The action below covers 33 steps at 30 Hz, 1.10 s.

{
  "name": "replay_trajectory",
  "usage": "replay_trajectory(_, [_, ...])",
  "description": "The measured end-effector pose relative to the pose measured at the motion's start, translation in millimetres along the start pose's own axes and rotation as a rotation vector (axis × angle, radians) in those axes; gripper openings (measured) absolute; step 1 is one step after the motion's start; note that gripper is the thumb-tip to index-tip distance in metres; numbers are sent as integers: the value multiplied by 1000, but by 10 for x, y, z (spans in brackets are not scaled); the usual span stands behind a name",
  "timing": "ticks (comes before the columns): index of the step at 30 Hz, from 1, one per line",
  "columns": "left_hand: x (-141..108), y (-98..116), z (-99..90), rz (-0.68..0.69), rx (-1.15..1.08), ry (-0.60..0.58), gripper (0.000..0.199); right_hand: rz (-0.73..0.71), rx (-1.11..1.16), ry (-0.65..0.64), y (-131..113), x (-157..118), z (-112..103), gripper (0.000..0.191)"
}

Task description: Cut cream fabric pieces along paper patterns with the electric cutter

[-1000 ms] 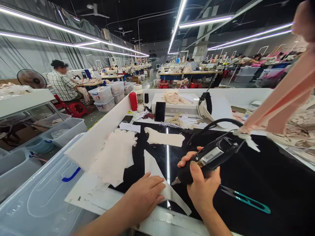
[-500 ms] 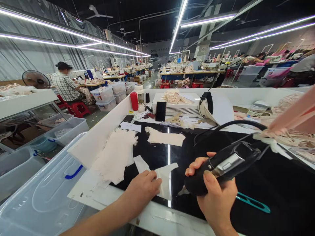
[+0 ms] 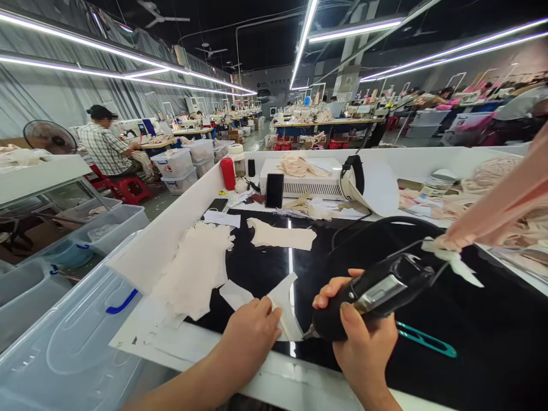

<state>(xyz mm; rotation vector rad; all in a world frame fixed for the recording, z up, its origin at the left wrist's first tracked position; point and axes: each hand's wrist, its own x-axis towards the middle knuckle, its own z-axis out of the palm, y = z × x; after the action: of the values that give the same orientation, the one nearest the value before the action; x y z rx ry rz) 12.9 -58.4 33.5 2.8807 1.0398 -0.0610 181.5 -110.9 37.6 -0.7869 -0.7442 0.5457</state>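
Observation:
My left hand (image 3: 254, 328) is curled with its fingers together, pressing a white fabric piece (image 3: 286, 297) against the glossy black work surface (image 3: 317, 264). Its fingertips are partly hidden from me. My right hand (image 3: 363, 339) is wrapped around a black corded hand tool (image 3: 377, 297) with a silver metal lever. The narrow metal tip of that tool is down at the lower right edge of the fabric piece. A peach cloth strip (image 3: 492, 211), knotted with a white one, is tied at the tool's cord end.
Left of my hands lies a stack of cream fabric pieces (image 3: 197, 268); another cream piece (image 3: 282, 235) lies farther back. A teal slotted tool (image 3: 428, 339) is at right. Behind stand a phone (image 3: 274, 190), a vented white box (image 3: 312, 181) and a white visor (image 3: 377, 185). A co-worker (image 3: 107, 142) sits at left.
My right hand has lowered the black tool leftward, bringing its tip to the fabric's edge. The left hand stays on the fabric, which sits slightly turned. The whole view has shifted a little.

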Motion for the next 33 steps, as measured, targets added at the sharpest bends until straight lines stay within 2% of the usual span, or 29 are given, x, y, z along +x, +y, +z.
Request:
replay_trajectory(3, [-9, -16, 17, 16, 14, 25, 15, -12, -17, -10, 31, -27, -7, 36])
replay_trajectory(6, [-34, -22, 64, 79, 66, 149, 9, -28, -19, -18, 46, -41, -11, 37])
replay_trajectory(9, [-57, -3, 114, 269, 33, 288, 11, -38, -16, -24, 53, -44, -11, 37])
replay_trajectory(12, [-47, 20, 150, 507, -34, 331, 18, -41, -22, -19, 61, -43, -8, 37])
replay_trajectory(14, [-17, 16, 165, 586, -50, 342, 22, -46, -28, -16, 63, -44, -3, 37])
replay_trajectory(18, [51, -47, 181, 603, -107, 347, 25, -49, -38, -22, 57, -53, 12, 35])
replay_trajectory(26, [89, -174, 226, 575, -193, 395, 20, -47, -10, -38, 53, -60, 16, 35])
replay_trajectory(33, [81, -196, 234, 558, -168, 416, 19, -43, -7, -33, 57, -77, 8, 36])
